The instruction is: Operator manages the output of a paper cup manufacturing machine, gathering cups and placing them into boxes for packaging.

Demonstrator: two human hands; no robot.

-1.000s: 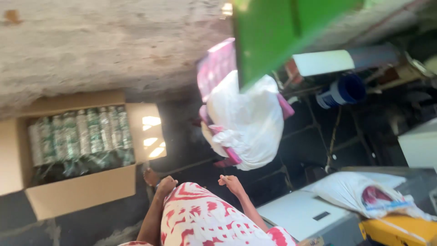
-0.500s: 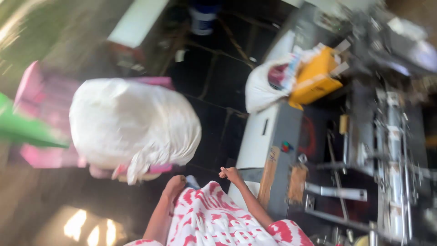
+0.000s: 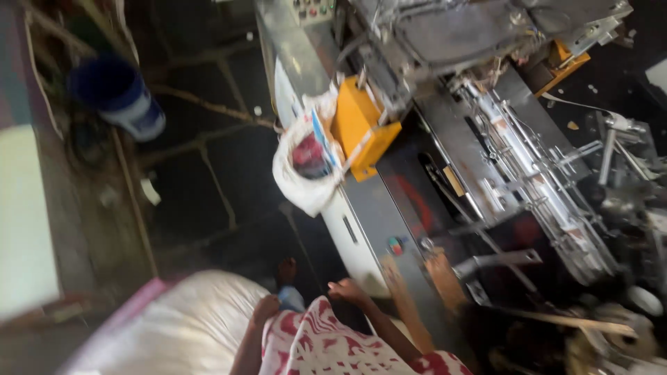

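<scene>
My left hand (image 3: 266, 309) hangs curled at the bottom centre, beside a small blue thing (image 3: 292, 298); blur hides whether it grips it. My right hand (image 3: 347, 290) is a little to the right, fingers loosely apart and holding nothing, close to the front edge of a long grey metal machine (image 3: 375, 208). Between my arms shows my red and white patterned garment (image 3: 313, 344). A full white sack (image 3: 187, 326) lies just left of my left hand on something pink (image 3: 135, 305).
The machine carries a yellow box part (image 3: 361, 125), rails and rollers (image 3: 528, 173), and a round green and red button (image 3: 396, 244). A white bag with red contents (image 3: 306, 167) hangs off its side. A blue bucket (image 3: 118, 97) stands on the dark floor, with a pale board (image 3: 24, 215) at the left.
The view has swung right, from a cardboard box of green bottles and the white sack to the machine. The sack now sits low at the left. My hands have stayed hanging low.
</scene>
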